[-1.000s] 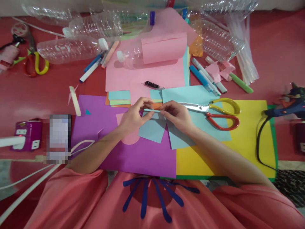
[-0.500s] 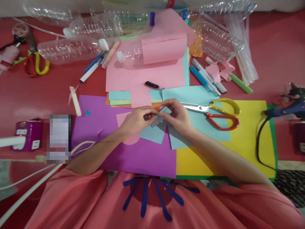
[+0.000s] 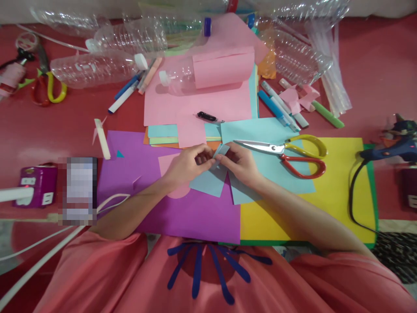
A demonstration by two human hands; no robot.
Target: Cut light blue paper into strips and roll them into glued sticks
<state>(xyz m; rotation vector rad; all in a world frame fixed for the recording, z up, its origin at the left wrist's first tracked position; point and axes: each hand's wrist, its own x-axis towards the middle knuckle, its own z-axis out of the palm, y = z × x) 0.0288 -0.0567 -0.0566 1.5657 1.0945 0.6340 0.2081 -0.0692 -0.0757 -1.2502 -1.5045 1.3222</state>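
My left hand (image 3: 185, 164) and my right hand (image 3: 240, 163) meet over the middle of the work surface, both pinching a small folded piece of light blue paper (image 3: 222, 151). Under them lies a larger light blue paper square (image 3: 208, 182) on a purple sheet (image 3: 182, 213). A big light blue sheet (image 3: 267, 134) lies to the right, with red and yellow scissors (image 3: 293, 152) resting on it, blades pointing toward my right hand.
A yellow sheet (image 3: 332, 195) lies to the right. Pink paper (image 3: 202, 102) and a paper-wrapped bottle (image 3: 211, 71) sit ahead, with several clear bottles (image 3: 97, 65) and markers (image 3: 280, 106). A glue gun (image 3: 394, 148) lies far right, other scissors (image 3: 48, 84) far left, a power strip (image 3: 35, 191) near left.
The paper strip held flat between my hands has been folded up into a small wad. My fingertips have drawn closer together.
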